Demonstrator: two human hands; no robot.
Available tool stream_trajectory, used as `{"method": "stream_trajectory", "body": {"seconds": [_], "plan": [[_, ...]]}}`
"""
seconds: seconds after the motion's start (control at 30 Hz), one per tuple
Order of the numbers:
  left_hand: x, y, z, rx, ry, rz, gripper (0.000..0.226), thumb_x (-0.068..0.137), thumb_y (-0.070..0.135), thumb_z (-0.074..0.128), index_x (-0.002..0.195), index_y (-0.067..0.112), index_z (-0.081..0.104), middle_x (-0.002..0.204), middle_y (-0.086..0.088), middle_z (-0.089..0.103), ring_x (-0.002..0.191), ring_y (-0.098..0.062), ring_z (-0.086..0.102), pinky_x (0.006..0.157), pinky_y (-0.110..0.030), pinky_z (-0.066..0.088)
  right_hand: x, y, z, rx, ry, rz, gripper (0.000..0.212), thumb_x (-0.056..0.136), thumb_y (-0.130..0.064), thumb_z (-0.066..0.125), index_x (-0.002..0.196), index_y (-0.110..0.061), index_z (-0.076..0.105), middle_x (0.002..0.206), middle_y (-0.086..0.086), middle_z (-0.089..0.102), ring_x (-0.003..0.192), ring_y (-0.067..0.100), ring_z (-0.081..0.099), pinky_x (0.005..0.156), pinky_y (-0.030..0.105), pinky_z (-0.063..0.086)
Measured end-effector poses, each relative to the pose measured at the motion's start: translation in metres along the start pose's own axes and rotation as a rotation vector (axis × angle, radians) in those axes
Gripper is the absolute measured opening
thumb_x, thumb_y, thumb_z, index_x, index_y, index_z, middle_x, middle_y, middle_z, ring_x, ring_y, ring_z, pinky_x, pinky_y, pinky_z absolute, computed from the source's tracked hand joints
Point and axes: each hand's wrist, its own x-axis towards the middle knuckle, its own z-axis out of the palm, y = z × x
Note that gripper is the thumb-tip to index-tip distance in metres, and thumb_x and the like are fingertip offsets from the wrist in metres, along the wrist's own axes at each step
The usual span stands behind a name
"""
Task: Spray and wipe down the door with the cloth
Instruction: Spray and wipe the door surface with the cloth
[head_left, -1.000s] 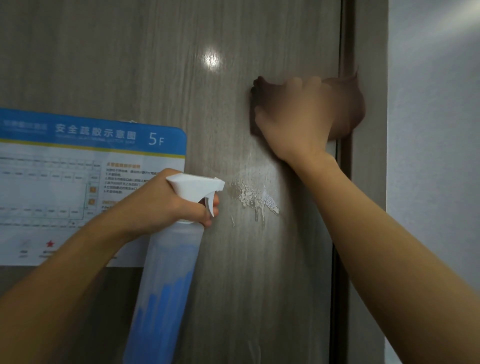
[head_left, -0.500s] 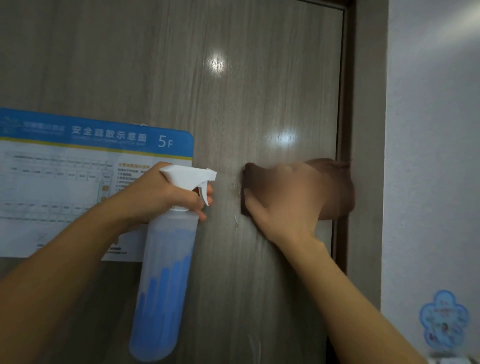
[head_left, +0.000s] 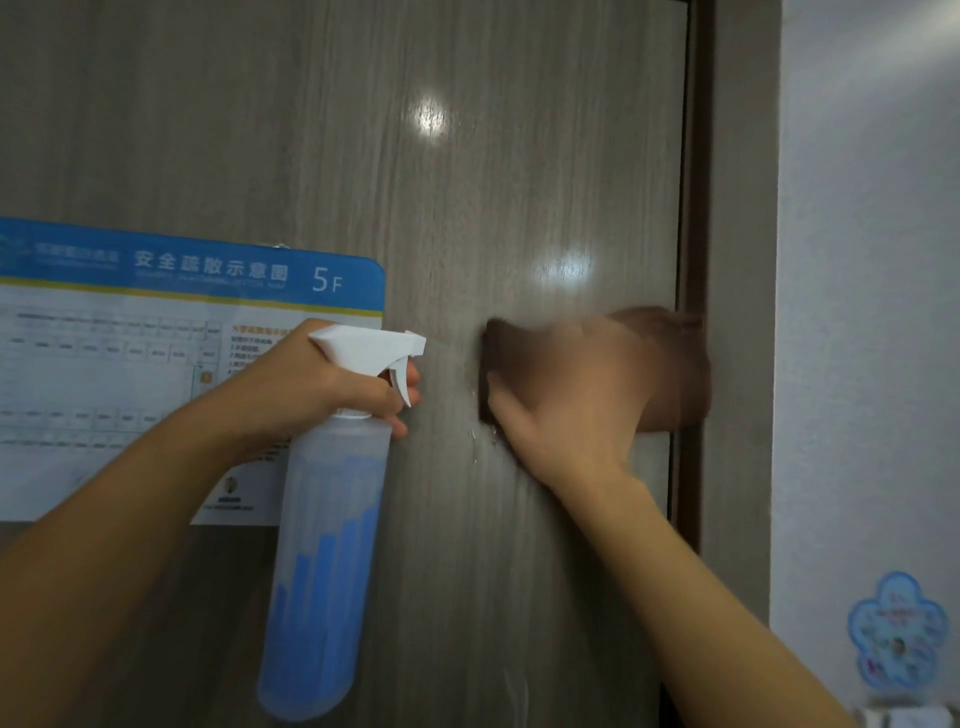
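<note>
Door (head_left: 519, 182) of grey-brown woodgrain fills most of the head view, its surface catching two bright glints of light, one high near the middle and one lower toward the right edge. A person's right hand (head_left: 566, 410) presses a brown cloth (head_left: 670, 364) flat against the panel just beside the dark door frame (head_left: 696, 208); the hand and cloth are blurred, and the fingers lie spread over the fabric rather than curled round it, so this grip reads as open and pushing. Part of the cloth overlaps the frame edge. A few small white flecks of foam (head_left: 474, 439) cling to the wood just left of the wrist.

The left hand (head_left: 332, 389) holds a spray bottle (head_left: 327, 561) upright by its neck, fingers wrapped below the white trigger head (head_left: 371, 345), whose nozzle points right toward the cloth. This grip is closed round the bottle. The translucent bottle holds blue liquid and hangs close to the door, left of the wiping hand and apart from it.

A blue-and-white evacuation plan (head_left: 156, 364) marked "5F" is fixed to the door at left, partly behind the left forearm. On the pale wall (head_left: 872, 312) at right, low down, sits a blue flower-shaped sticker (head_left: 896, 631).
</note>
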Motion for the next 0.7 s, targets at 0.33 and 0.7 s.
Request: {"method": "stream_trajectory", "body": {"seconds": [0.33,0.7], "plan": [[-0.003,-0.003,-0.002,-0.05,0.003,-0.03,0.022,0.072,-0.016,0.069,0.088,-0.001,0.072,0.088,-0.014,0.075,0.083,-0.019,0.074,0.062,-0.022,0.057,0.004,-0.002,0.002,-0.02,0.015,-0.015,0.061,0.075,-0.068,0.052,0.099,-0.012,0.058,0.104,0.014,0.052,0.102,0.034,0.045,0.1,0.061,0.032],[-0.005,0.0,0.0,-0.035,0.018,-0.027,0.021,0.074,-0.018,0.067,0.088,-0.003,0.071,0.084,-0.009,0.076,0.076,-0.011,0.073,0.058,-0.015,0.053,-0.025,-0.007,-0.002,-0.003,-0.021,0.029,0.061,0.074,-0.067,0.056,0.103,-0.013,0.06,0.108,0.013,0.054,0.106,0.034,0.046,0.104,0.059,0.029]]}}
